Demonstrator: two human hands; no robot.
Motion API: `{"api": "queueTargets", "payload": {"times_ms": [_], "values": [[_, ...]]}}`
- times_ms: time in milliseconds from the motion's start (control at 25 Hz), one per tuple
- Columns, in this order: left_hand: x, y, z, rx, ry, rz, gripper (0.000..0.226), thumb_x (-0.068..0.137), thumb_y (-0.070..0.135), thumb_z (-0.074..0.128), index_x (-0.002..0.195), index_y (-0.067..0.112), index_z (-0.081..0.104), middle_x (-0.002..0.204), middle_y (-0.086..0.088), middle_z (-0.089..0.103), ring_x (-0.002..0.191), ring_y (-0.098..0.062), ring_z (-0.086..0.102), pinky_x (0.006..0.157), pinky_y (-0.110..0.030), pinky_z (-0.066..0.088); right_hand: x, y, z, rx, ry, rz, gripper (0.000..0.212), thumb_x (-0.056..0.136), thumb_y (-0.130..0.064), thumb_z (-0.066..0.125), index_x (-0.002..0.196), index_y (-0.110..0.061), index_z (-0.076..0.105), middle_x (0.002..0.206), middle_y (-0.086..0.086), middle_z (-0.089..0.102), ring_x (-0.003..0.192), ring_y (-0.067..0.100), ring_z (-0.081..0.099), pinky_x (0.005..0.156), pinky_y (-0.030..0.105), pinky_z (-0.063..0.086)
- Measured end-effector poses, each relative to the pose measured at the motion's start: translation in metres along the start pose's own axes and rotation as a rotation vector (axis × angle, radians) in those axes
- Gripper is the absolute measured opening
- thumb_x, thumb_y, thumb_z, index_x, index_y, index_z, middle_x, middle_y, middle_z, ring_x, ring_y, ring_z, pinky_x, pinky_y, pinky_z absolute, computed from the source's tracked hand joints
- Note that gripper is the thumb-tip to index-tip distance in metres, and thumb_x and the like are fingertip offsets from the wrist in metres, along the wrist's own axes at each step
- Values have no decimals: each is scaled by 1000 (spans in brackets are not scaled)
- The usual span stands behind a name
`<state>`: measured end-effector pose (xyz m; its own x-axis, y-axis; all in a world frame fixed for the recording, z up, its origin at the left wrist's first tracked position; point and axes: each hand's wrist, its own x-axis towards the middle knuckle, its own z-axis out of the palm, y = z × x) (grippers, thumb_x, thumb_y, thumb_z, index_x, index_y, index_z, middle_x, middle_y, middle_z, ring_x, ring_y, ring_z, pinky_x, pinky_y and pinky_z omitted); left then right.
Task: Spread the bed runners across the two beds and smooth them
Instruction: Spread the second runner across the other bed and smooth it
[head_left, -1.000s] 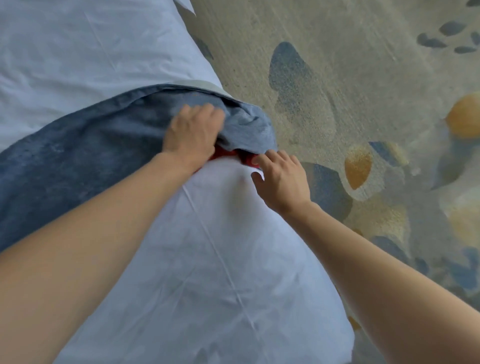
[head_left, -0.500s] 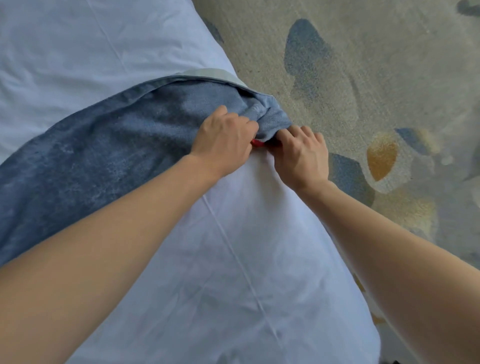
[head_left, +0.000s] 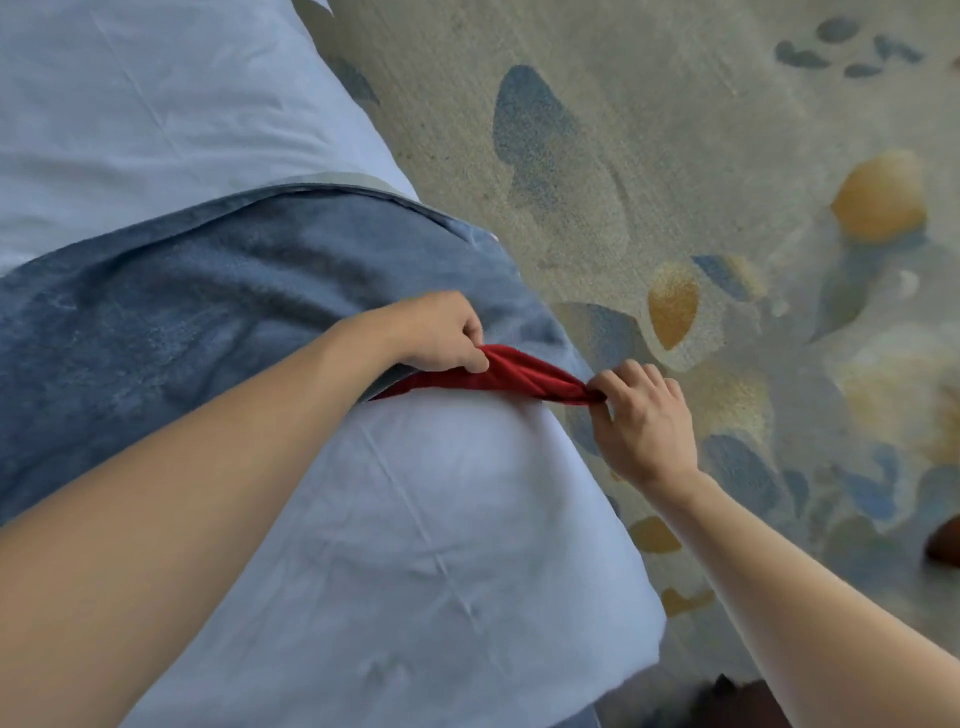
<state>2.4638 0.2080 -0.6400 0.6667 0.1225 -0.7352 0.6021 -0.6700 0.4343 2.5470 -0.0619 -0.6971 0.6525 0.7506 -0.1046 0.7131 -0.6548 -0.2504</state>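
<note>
Since 0.5 s ago the hands have drawn apart & a red strip is now pulled out from under the blue bed runner (head_left: 208, 312). Left hand (head_left: 441, 332) pinches the red edge (head_left: 519, 371) on top of the bed; right hand (head_left: 644, 421) pinches its other end just past the mattress side, over the patterned carpet (head_left: 675, 130). Both closed tight on cloth. Runner lies across the white duvet (head_left: 441, 545), long axis running left from the grips, so the next pull prob. goes rightward off the bed side; right hand nearer that end. No readable labels or writing.

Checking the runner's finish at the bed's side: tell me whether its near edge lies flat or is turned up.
Turned up. The left hand and right hand pinch the blue runner edge, exposing its red underside above the white sheet.
</note>
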Motion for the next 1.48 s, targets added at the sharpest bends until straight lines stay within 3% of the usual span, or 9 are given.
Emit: {"api": "queueTargets", "payload": {"times_ms": [160,320,720,880,1040,1120,1240,1360,1480], "values": [[10,6,41,387,496,-5,8,85,21,59,89,27,60,94,2,64,94,-25,59,87,-36,41,-14,-20,6,46,11,-23,19,80,-19,66,98,-14,65,93,6,60,85,32,56,71,40,42],[-3,12,60,723,762,250,21,74,3,64,80,20,53,72,-2,57,67,-26,58,64,-34,38,-10,-62,15,107,36,-190,20,77,-22,72,95,-15,66,88,4,59,83,31,57,70,42,45],[-20,-15,58,1020,668,291,11,79,16,60,72,23,61,72,2,57,77,-23,52,72,-36,30,43,-71,40,24,131,-170,6,84,-20,63,82,-18,68,80,2,62,81,32,59,70,40,38],[-29,14,27,432,346,195,11,83,31,66,76,25,70,71,15,61,89,-10,53,95,-36,31,25,-53,-2,122,150,-172,5,80,-20,62,83,-20,66,82,-1,61,82,28,54,69,40,38],[-29,33,1,-50,-126,43,6,75,30,78,72,28,73,68,19,65,76,-6,59,82,-27,43,6,-44,-33,181,101,-198,5,76,-20,65,80,-22,63,82,-5,59,81,22,51,71,38,38],[-17,31,13,135,-14,23,9,80,31,74,73,29,69,76,16,66,85,-10,60,91,-31,36,6,-45,-24,142,80,-136,3,78,-20,63,81,-20,61,82,-2,59,80,26,54,70,38,38],[-5,16,43,507,415,26,10,88,27,62,80,30,61,91,8,64,94,-19,59,94,-37,31,0,-54,-2,118,105,-135,9,80,-18,67,83,-16,59,82,3,56,77,29,53,67,41,39],[-9,3,67,754,742,100,17,78,11,67,78,24,57,68,2,62,64,-23,61,72,-35,40,-10,-71,20,91,47,-232,16,77,-20,71,91,-15,65,85,3,59,79,30,56,66,41,40],[-22,-8,86,834,768,267,16,74,17,70,74,21,55,65,-1,58,58,-23,57,63,-35,40,4,-77,34,89,14,-191,18,80,-23,66,96,-16,68,90,3,62,83,30,58,67,43,44]]}}
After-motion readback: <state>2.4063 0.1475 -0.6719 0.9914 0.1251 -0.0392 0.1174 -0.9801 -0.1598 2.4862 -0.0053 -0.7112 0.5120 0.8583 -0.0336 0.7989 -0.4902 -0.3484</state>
